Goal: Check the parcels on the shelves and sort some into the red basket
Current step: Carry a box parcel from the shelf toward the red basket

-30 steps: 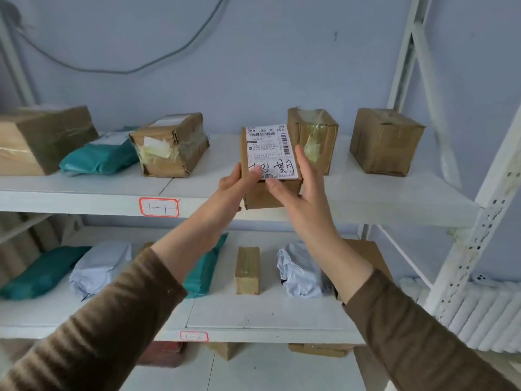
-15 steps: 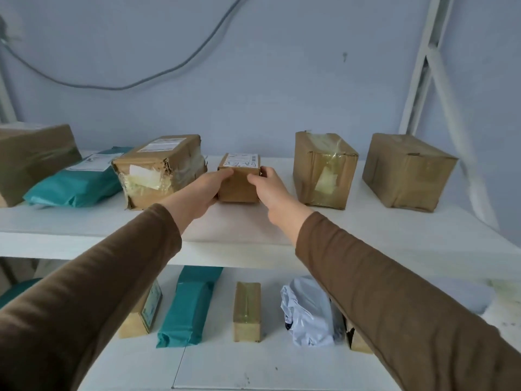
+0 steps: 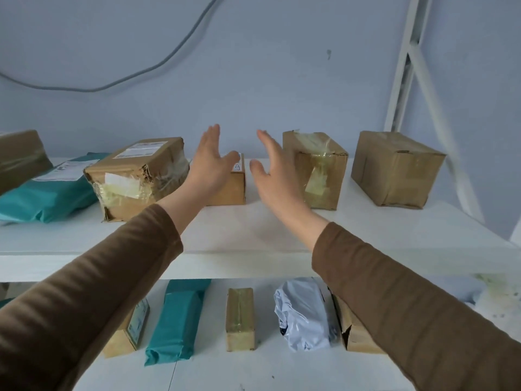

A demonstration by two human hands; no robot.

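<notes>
Parcels line two white shelves against a pale blue wall. On the upper shelf (image 3: 253, 230) a small brown box (image 3: 232, 184) sits upright near the middle, a white label on its top, partly hidden behind the left hand (image 3: 208, 167). That hand is raised with its fingers straight and spread, thumb out toward the box; whether it touches the box cannot be told. The right hand (image 3: 277, 176) is raised just to the right of the box, fingers also straight and spread, palm turned inward, holding nothing. Both arms wear brown sleeves.

Left of the small box lies a battered taped box (image 3: 135, 176) with a white label on top and torn tape on its near end. Further left a teal mailer bag (image 3: 48, 193) lies flat, touching that box, and a large brown box (image 3: 19, 156) is cut off by the picture's left edge. Right of the hands stands a tall box with yellowed tape (image 3: 318, 170), and well to its right another plain brown box (image 3: 394, 167).

On the lower shelf (image 3: 253, 373) lie, from left to right, a brown box with a side label (image 3: 129, 331), a teal bag (image 3: 177, 320), a narrow taped box (image 3: 240, 318), a grey-white bag (image 3: 304, 314) and a torn brown box (image 3: 355, 331) partly under the right sleeve. A grey cable (image 3: 141, 71) sags across the wall, and a white shelf post (image 3: 403, 60) rises at the right.
</notes>
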